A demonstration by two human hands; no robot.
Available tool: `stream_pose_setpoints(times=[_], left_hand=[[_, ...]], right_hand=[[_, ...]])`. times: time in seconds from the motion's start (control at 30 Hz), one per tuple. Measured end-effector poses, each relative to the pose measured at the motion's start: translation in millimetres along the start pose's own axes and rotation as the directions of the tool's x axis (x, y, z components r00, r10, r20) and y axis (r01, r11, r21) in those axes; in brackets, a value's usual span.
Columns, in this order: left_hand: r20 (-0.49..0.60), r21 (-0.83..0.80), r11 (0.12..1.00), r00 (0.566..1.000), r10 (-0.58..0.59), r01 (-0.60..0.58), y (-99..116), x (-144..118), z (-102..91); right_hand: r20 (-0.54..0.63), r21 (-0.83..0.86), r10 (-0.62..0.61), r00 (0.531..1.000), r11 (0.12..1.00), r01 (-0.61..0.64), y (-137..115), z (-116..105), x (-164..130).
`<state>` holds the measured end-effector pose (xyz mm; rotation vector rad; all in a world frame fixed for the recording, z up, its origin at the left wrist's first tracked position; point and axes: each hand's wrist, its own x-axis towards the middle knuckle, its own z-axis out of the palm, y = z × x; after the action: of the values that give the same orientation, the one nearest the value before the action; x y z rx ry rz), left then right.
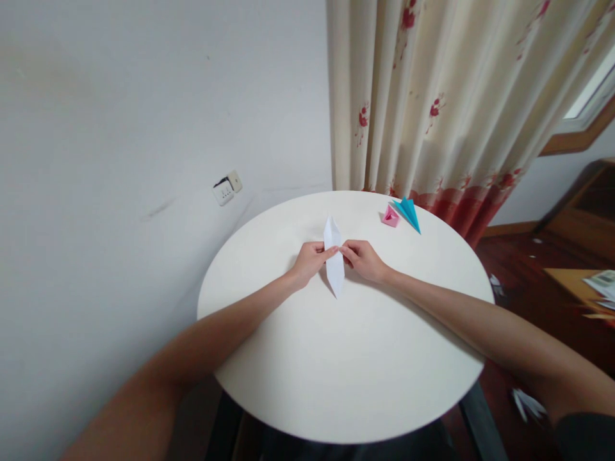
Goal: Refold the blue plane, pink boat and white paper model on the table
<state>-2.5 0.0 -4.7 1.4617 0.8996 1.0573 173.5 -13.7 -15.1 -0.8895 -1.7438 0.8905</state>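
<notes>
A long folded sheet of white paper [335,275], pointed at both ends, is held a little above the round white table [355,358]. My left hand [310,261] grips its left edge, with the thumb lying across the paper's face. From the other side my right hand [362,258] pinches the right edge near the middle, thumb and index finger close to the left thumb. Both hands are closed on the paper. The fingers behind the sheet are hidden.
Toward the table's far right lie a pink folded paper piece [390,216] and a blue paper plane [409,214]. A white wall with a socket [223,191] borders the left, and a flowered curtain [432,115] hangs behind. Papers [528,404] lie on the floor at right.
</notes>
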Motion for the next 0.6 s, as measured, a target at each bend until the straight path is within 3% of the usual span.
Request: stream_pose_setpoints(times=[0.13, 0.37, 0.6], left_hand=[[0.013, 0.011, 1.0, 1.0, -0.001, 0.001, 2, -1, -0.3], [-0.013, 0.101, 0.994, 0.999, -0.046, 0.047, 2, -2, 2.4], [0.073, 0.186, 0.979, 0.993, -0.095, 0.08, 1, -6, 4.5]], right_hand=[[-0.03, -0.026, 0.022, 0.999, 0.999, -0.023, 1, 0, 1], [-0.284, 0.097, 0.019, 0.959, 0.995, 0.009, 4, -15, 11], [-0.253, 0.061, -0.088, 0.964, 0.992, 0.107, 5, -19, 13]])
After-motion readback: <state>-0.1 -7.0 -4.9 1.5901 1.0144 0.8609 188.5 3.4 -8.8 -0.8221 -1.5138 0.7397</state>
